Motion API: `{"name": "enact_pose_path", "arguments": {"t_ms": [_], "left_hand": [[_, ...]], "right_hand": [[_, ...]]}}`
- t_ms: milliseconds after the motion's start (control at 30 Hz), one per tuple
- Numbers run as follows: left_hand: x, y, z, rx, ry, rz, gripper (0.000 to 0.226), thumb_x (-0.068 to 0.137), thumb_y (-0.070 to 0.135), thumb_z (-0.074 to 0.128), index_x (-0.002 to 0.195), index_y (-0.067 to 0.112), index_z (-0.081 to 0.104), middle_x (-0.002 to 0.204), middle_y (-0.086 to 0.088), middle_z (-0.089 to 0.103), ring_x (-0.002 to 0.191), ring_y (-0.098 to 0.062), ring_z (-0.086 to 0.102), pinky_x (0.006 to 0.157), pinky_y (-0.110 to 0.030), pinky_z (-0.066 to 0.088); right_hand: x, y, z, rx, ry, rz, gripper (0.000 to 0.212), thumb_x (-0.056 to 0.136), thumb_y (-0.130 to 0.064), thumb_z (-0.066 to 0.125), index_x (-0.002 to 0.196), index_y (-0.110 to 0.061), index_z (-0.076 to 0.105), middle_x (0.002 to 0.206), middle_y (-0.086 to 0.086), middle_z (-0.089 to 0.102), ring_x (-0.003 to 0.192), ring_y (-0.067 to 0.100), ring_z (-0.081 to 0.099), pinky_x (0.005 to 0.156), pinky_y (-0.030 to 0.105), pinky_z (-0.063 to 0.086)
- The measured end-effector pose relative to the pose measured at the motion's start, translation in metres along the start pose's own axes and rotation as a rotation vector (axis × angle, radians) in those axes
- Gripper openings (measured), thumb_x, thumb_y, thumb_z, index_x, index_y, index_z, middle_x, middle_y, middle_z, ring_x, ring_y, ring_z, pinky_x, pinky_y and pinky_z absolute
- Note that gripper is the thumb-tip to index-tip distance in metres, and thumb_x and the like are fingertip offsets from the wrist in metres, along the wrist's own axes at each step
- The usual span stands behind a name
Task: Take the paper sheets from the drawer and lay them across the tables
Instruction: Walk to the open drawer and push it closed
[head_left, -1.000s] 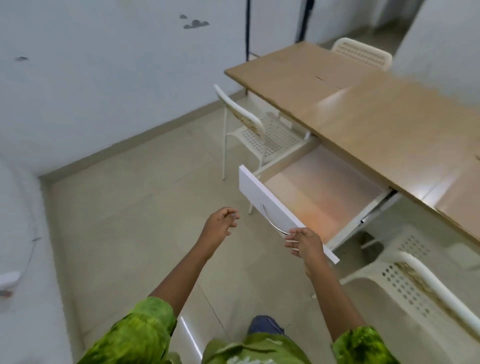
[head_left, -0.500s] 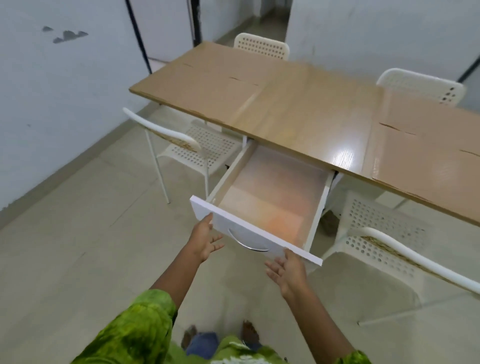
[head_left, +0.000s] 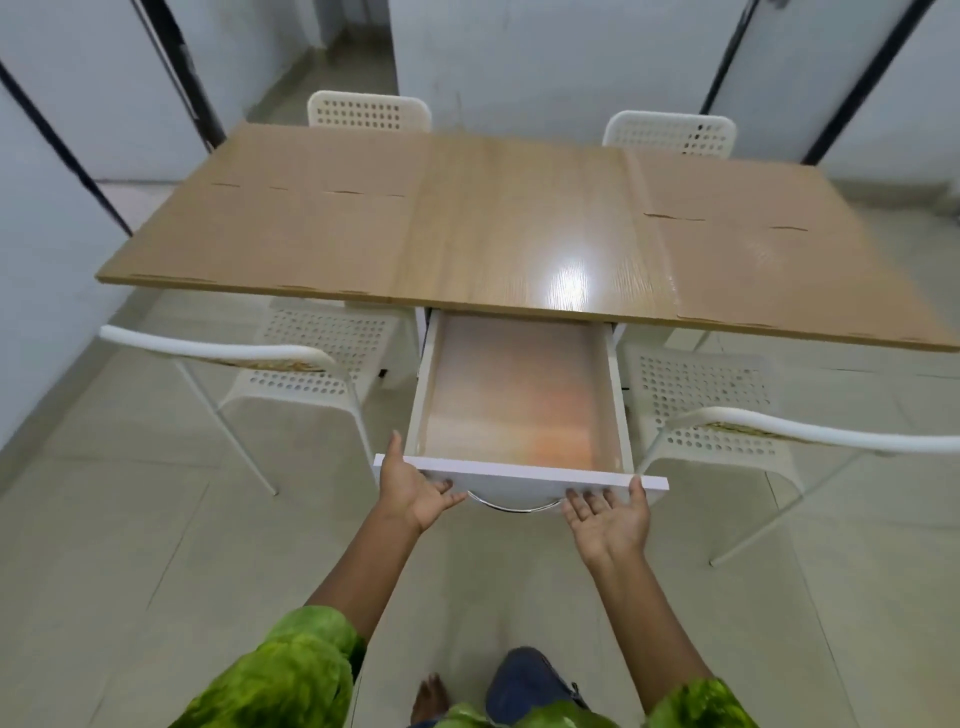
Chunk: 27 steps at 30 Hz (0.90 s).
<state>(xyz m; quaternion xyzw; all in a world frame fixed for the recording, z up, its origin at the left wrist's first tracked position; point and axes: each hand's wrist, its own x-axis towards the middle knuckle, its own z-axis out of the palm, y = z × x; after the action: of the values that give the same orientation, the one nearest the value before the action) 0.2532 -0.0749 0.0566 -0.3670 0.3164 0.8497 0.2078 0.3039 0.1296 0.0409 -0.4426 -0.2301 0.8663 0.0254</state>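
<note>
A white drawer (head_left: 519, 475) stands pulled out from under the wooden table (head_left: 519, 228). Its orange-tinted floor (head_left: 519, 395) shows no loose sheets. A brown paper sheet (head_left: 270, 234) covers the left part of the tabletop and another brown sheet (head_left: 769, 260) covers the right part. My left hand (head_left: 413, 491) rests against the left end of the drawer front, thumb up beside the corner. My right hand (head_left: 610, 522) lies flat against the right end, fingers spread. The metal handle (head_left: 514, 506) curves between both hands.
Two white perforated chairs flank the drawer, one on the left (head_left: 311, 364) and one on the right (head_left: 727, 415). Two more chairs stand behind the table (head_left: 369, 111) (head_left: 670, 132). Pale tiled floor lies all around, white walls behind.
My view has swung round to face the drawer head-on. My right hand left the handle, and both hands now rest on the ends of the drawer front.
</note>
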Motion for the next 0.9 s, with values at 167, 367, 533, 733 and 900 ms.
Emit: {"name": "enact_pose_path", "arguments": {"t_ms": [167, 367, 533, 733, 900], "left_hand": [[0.016, 0.020, 0.025, 0.045, -0.030, 0.013, 0.076, 0.092, 0.057, 0.033, 0.149, 0.013, 0.010, 0.158, -0.010, 0.011, 0.144, -0.036, 0.014, 0.112, -0.058, 0.020], [0.053, 0.043, 0.055, 0.053, 0.018, 0.044, 0.072, 0.092, 0.053, 0.037, 0.149, 0.018, 0.010, 0.157, -0.011, 0.015, 0.141, -0.036, 0.022, 0.110, -0.054, 0.025], [0.090, 0.062, 0.081, 0.029, 0.060, 0.071, 0.070, 0.092, 0.051, 0.039, 0.149, 0.020, 0.012, 0.157, -0.010, 0.013, 0.138, -0.038, 0.029, 0.107, -0.054, 0.030], [0.124, 0.082, 0.115, 0.030, 0.092, 0.093, 0.066, 0.094, 0.050, 0.035, 0.149, 0.019, 0.015, 0.158, -0.006, 0.014, 0.136, -0.036, 0.034, 0.108, -0.053, 0.029], [0.151, 0.098, 0.139, 0.052, 0.085, 0.103, 0.069, 0.092, 0.054, 0.035, 0.149, 0.020, 0.015, 0.158, -0.009, 0.014, 0.137, -0.036, 0.031, 0.109, -0.054, 0.026]], "right_hand": [[0.016, -0.009, 0.028, 0.000, 0.010, -0.039, 0.071, 0.094, -0.051, 0.034, 0.147, -0.007, 0.018, 0.152, 0.017, 0.024, 0.135, 0.037, 0.035, 0.111, 0.046, 0.028], [0.052, -0.022, 0.065, 0.000, 0.015, -0.067, 0.069, 0.094, -0.049, 0.036, 0.146, -0.006, 0.020, 0.151, 0.018, 0.027, 0.134, 0.036, 0.037, 0.110, 0.046, 0.029], [0.085, -0.033, 0.098, -0.006, 0.021, -0.059, 0.066, 0.095, -0.048, 0.036, 0.144, -0.006, 0.025, 0.150, 0.019, 0.030, 0.133, 0.036, 0.039, 0.111, 0.046, 0.030], [0.124, -0.050, 0.131, -0.049, 0.015, -0.036, 0.065, 0.094, -0.049, 0.036, 0.143, -0.007, 0.028, 0.148, 0.018, 0.034, 0.132, 0.036, 0.040, 0.109, 0.046, 0.032], [0.151, -0.063, 0.155, -0.100, -0.015, -0.021, 0.063, 0.095, -0.050, 0.033, 0.143, -0.010, 0.030, 0.146, 0.017, 0.037, 0.132, 0.034, 0.040, 0.108, 0.047, 0.031]]}}
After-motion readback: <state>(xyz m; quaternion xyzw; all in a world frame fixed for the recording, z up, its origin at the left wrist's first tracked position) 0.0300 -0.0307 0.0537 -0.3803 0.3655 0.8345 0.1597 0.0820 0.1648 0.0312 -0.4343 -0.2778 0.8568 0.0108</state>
